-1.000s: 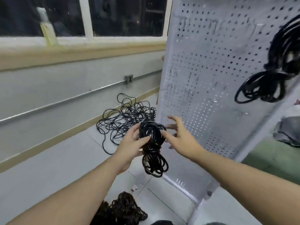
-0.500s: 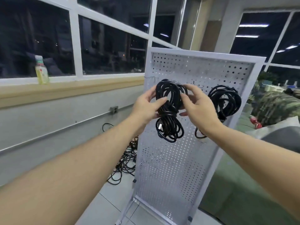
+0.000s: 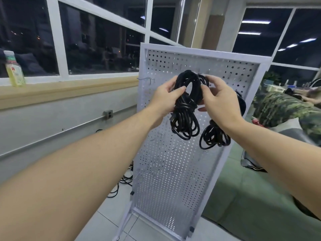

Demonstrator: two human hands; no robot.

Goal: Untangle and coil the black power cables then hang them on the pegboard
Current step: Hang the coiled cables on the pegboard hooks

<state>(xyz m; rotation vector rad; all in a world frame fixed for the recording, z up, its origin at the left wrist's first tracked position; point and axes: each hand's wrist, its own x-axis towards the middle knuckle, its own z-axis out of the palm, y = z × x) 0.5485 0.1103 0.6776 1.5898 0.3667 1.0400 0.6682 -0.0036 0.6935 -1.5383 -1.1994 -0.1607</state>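
Hands: left hand and right hand pinching coiled cable against upper pegboard.
Right: second coil hanging, partly hidden by right wrist.
Far left: bottle on sill, label unreadable.
Floor: loose cables behind board.

Night outside a white-framed window, ceiling lights reflected in the panes.
A bottle stands on the wooden sill; grey wall with outlet, pale tiled floor, camouflage-covered sofa at right.
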